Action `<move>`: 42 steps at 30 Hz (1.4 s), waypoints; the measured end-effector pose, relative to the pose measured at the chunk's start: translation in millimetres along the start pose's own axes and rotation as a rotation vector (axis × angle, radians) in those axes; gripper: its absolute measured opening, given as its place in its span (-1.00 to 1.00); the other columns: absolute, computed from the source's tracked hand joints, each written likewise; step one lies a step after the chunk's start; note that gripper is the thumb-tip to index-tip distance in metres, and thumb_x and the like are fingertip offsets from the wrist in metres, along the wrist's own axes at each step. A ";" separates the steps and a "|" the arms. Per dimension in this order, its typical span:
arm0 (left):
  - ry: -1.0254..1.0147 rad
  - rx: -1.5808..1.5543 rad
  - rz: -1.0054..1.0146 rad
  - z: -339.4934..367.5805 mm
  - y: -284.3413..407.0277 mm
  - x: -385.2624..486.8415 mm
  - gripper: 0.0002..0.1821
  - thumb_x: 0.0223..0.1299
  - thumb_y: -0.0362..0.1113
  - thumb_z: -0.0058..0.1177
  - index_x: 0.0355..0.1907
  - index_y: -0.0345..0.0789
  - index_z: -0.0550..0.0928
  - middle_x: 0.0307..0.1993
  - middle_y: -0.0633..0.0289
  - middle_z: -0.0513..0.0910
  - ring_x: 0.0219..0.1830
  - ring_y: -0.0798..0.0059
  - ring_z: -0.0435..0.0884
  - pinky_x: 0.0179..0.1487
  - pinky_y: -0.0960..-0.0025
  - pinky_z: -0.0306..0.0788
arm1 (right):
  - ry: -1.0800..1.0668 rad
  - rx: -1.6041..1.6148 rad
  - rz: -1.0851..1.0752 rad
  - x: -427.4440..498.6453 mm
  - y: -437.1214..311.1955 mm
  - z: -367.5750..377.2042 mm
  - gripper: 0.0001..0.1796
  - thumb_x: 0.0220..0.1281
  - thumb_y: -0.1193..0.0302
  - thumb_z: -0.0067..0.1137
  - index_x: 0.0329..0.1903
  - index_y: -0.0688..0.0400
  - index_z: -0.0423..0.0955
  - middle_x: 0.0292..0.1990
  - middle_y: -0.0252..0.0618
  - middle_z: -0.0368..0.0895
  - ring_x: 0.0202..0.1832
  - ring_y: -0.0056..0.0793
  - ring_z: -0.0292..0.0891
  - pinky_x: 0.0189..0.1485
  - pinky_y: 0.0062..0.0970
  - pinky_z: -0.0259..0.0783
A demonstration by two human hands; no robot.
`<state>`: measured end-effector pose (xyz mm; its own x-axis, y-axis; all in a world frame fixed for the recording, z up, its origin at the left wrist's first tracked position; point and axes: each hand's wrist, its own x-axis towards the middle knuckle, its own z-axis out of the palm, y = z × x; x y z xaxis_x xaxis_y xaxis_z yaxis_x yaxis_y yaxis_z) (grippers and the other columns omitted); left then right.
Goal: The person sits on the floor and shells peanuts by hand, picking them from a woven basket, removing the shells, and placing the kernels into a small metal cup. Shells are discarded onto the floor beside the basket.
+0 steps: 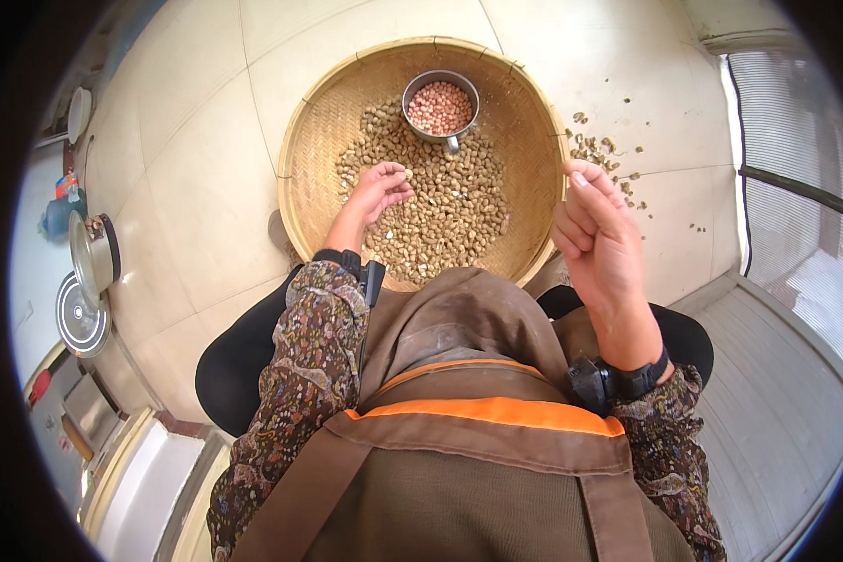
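Note:
A round woven bamboo tray (323, 119) sits on the floor before me, with a heap of unshelled peanuts (456, 204) spread over it. My left hand (381, 190) is above the heap's left side, and a pale peanut (408, 174) is pinched at its fingertips. Toward the far rim stands a metal cup (452, 142), its handle pointing at me, filled with shelled pink peanuts (440, 108). My right hand (593, 214) is raised by the tray's right rim. Its fingers are curled and the thumb presses on the index finger; nothing shows between them.
Broken peanut shells (597, 151) litter the tiled floor (197, 140) right of the tray. A ribbed translucent panel (801, 183) is at far right. A pot (98, 249) and a round patterned lid (83, 314) are at left. My apron (464, 309) drapes against the tray's near edge.

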<state>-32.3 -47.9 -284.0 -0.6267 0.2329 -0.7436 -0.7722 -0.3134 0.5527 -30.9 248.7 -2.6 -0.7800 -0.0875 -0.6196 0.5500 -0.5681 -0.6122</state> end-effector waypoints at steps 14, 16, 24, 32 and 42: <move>-0.361 0.414 0.726 209.8 149.5 -200.8 -0.88 0.27 -0.48 0.06 -0.15 -0.33 0.52 -0.25 0.36 0.56 -0.21 0.66 0.55 -0.08 0.55 0.48 | -0.236 -0.379 -0.218 -22.9 -0.7 26.3 -0.69 0.30 0.26 0.23 -0.01 0.16 0.60 -0.60 -0.64 0.41 -0.68 -0.90 0.07 -0.66 -0.75 -0.05; -0.298 0.476 0.774 215.9 151.3 -218.0 -0.89 0.29 -0.49 0.04 -0.15 -0.34 0.52 -0.23 0.34 0.57 -0.19 0.65 0.56 -0.06 0.54 0.48 | -0.251 -0.430 -0.297 -27.5 -4.2 29.2 -0.72 0.26 0.31 0.26 -0.04 0.18 0.61 -0.63 -0.65 0.34 -0.66 -0.89 0.09 -0.64 -0.75 -0.03; -0.236 0.188 0.559 206.0 156.3 -246.7 -0.86 0.38 -0.43 -0.11 -0.10 -0.37 0.52 -0.13 0.19 0.61 -0.13 0.49 0.63 0.05 0.37 0.55 | -0.270 -0.425 -0.426 -34.1 -8.9 38.0 -0.78 0.17 0.44 0.33 -0.13 0.19 0.61 -0.65 -0.70 0.16 -0.61 -0.89 0.04 -0.57 -0.75 -0.03; -0.200 0.060 0.398 205.4 150.1 -239.4 -0.82 0.37 -0.31 -0.04 -0.08 -0.34 0.54 -0.32 0.35 0.55 -0.33 0.63 0.52 -0.22 0.54 0.45 | -0.100 -0.783 -0.816 -34.3 -6.3 36.8 -0.76 -0.02 0.52 0.39 -0.23 0.05 0.63 -0.69 -0.46 0.26 -0.66 -0.76 0.17 -0.60 -0.61 0.13; 0.195 0.845 0.896 233.9 151.1 -231.9 -0.94 0.06 -0.44 0.25 -0.37 -0.35 0.70 -0.56 0.44 0.36 -0.52 0.71 0.22 -0.45 0.56 0.08 | -0.151 -0.976 -0.890 -34.5 -18.8 26.5 -0.76 0.00 0.30 0.39 -0.31 0.07 0.54 -0.55 -0.23 0.53 -0.51 -0.30 0.50 -0.46 -0.38 0.38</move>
<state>-28.1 66.0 59.9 -0.9967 0.0800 0.0161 0.0480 0.4152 0.9085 -22.2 240.7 43.3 -0.9735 -0.1196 0.1949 -0.2243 0.3324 -0.9161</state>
